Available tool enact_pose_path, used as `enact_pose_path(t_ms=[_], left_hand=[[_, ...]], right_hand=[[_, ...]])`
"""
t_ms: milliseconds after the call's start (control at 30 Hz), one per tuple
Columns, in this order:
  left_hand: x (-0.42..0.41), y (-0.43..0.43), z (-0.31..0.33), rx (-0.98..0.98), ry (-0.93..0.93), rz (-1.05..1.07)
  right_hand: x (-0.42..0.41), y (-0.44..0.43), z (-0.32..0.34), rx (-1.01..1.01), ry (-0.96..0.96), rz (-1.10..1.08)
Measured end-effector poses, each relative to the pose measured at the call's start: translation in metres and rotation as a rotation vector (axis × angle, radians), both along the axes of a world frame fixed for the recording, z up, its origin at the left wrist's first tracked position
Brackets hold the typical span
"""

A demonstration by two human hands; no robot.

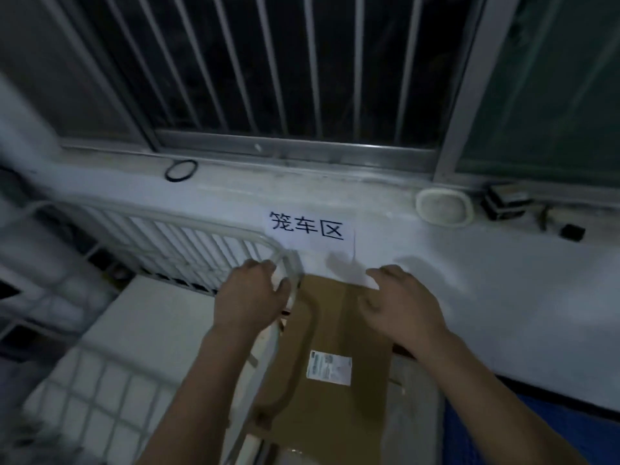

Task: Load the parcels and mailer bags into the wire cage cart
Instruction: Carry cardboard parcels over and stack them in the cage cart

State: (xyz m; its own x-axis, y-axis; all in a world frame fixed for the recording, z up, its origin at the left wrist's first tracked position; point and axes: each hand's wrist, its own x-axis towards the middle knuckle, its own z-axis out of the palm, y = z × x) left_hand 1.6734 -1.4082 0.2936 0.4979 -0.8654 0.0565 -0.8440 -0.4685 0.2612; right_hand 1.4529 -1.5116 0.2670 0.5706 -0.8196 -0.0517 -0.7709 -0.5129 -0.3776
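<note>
A flat brown cardboard parcel [335, 323] with a white shipping label [330, 367] stands tilted in front of me, against the white wall. It is just to the right of the white wire cage cart [188, 243]. The shadow of the cart's rail falls across the parcel's face. My left hand [251, 297] is curled around the cart's top corner rail at the parcel's left edge. My right hand [399, 307] holds the parcel's far right corner, fingers over the top edge and thumb on the face. The cart's pale floor [144, 327] shows to the left.
A paper sign [307, 229] with black characters hangs on the wall above the parcel. A barred window [268, 68] is above the sill, which holds a black ring [181, 170], a white oval object [444, 206] and small dark items [506, 199]. A blue thing [553, 431] lies at the lower right.
</note>
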Motion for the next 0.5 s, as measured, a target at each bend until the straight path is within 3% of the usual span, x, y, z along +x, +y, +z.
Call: enact_pose_path(t_ms=[267, 500], left_hand=[[-0.014, 0.099, 0.073, -0.001, -0.113, 0.202], [-0.043, 0.172, 0.089, -0.056, 0.079, 0.448]], right_hand=[[0.002, 0.042, 0.085, -0.122, -0.049, 0.189], [0.017, 0.08, 0.107, -0.128, -0.037, 0.393]])
